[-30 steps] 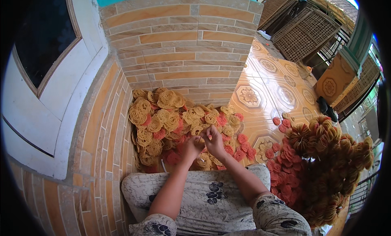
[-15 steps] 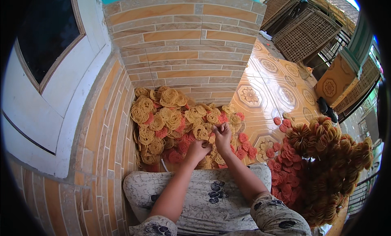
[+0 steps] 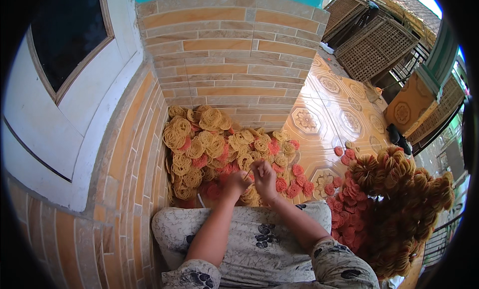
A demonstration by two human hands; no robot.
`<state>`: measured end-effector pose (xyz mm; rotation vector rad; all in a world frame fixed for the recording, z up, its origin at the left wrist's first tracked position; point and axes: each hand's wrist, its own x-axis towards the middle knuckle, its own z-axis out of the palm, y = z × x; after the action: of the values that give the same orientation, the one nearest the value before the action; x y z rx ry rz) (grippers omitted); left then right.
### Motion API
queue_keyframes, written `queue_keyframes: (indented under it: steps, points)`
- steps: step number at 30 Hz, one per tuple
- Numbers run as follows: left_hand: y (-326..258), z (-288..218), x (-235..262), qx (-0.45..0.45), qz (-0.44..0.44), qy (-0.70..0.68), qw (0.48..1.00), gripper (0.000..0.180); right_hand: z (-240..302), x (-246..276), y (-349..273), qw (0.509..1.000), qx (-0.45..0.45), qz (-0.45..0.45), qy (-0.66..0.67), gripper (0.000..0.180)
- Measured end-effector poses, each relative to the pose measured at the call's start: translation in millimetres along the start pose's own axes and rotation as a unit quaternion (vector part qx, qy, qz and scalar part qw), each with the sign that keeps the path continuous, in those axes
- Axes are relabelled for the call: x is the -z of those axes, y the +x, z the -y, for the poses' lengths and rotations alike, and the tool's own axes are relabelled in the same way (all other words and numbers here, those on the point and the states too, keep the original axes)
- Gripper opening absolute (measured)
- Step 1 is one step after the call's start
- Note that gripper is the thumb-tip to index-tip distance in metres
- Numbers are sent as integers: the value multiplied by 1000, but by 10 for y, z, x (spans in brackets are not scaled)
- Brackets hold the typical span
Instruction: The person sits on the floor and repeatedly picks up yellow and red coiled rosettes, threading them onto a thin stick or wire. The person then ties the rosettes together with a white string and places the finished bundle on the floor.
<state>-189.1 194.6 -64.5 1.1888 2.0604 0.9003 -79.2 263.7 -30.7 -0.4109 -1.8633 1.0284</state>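
My left hand (image 3: 236,185) and my right hand (image 3: 264,179) are close together above my lap, fingers pinched. A thin yellowish strip (image 3: 247,175) runs between them, its kind too small to make out. Just beyond the hands lies a heap of round lacy discs of coiled strands, mostly yellow discs (image 3: 211,118), with red discs (image 3: 281,185) among them. Whether a disc is in either hand is hidden by the fingers.
At my right stand big clustered bunches of yellow-brown discs (image 3: 424,189) beside a pile of red discs (image 3: 352,199). A tiled wall (image 3: 224,69) rises close ahead, another at my left under a white door (image 3: 95,104). Woven racks (image 3: 376,44) lean beyond the patterned floor (image 3: 319,107).
Both hands have drawn slightly down toward my lap and left. The right hand has turned, and the strip between them now slants upward. The view has shifted a little.
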Motion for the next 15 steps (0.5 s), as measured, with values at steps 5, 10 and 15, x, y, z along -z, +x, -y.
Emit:
queue_keyframes:
  steps: [5, 10, 15]
  points:
    - [-157, -63, -113, -13, 70, 18, 997, 35, -276, 286, 246, 941, -180, -207, 200, 33]
    - [-69, -49, -40, -112, -42, -5, 993, 39, -292, 413, 265, 959, -160, -152, 181, 33]
    - [17, -75, -54, -69, 29, -180, 981, 25, -263, 423, 301, 949, -216, -126, 194, 22]
